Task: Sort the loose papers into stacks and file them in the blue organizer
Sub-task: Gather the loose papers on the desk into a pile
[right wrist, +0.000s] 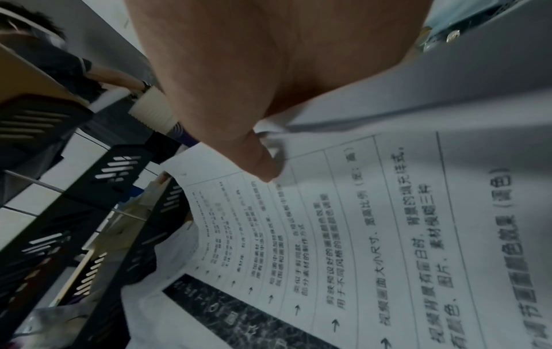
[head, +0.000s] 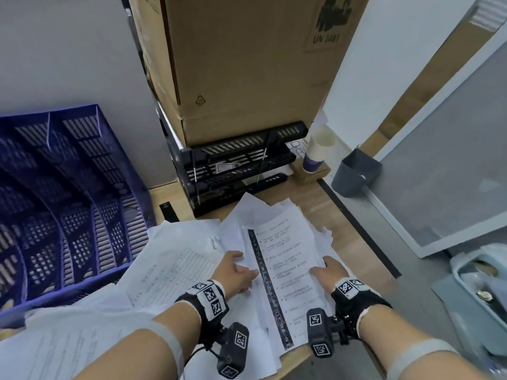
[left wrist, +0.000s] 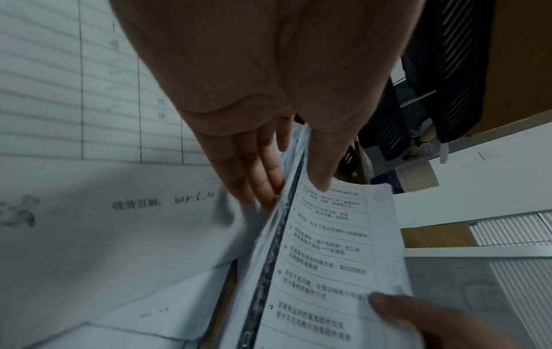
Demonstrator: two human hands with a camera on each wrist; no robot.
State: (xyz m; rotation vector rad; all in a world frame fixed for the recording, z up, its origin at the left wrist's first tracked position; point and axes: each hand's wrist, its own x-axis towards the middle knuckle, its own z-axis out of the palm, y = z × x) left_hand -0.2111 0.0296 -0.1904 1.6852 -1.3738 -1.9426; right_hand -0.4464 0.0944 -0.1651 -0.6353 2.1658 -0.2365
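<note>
A stack of printed papers (head: 288, 259), its top sheet bearing a dark vertical strip, is lifted off the wooden desk between both hands. My left hand (head: 241, 266) pinches the stack's left edge; in the left wrist view the thumb (left wrist: 322, 170) lies on top and the fingers (left wrist: 256, 170) underneath. My right hand (head: 325, 267) grips the right edge, with its thumb (right wrist: 260, 160) pressed on the top sheet (right wrist: 373, 236) and its fingers hidden below. The blue organizer (head: 68, 187) stands at the left, its slots facing me.
More loose sheets (head: 175, 259) spread over the desk to the left and toward me. Behind the stack are a black tiered tray (head: 236, 165), a large cardboard box (head: 247, 64), a paper cup (head: 318, 152) and a grey bin (head: 356, 174). The desk's edge runs along the right.
</note>
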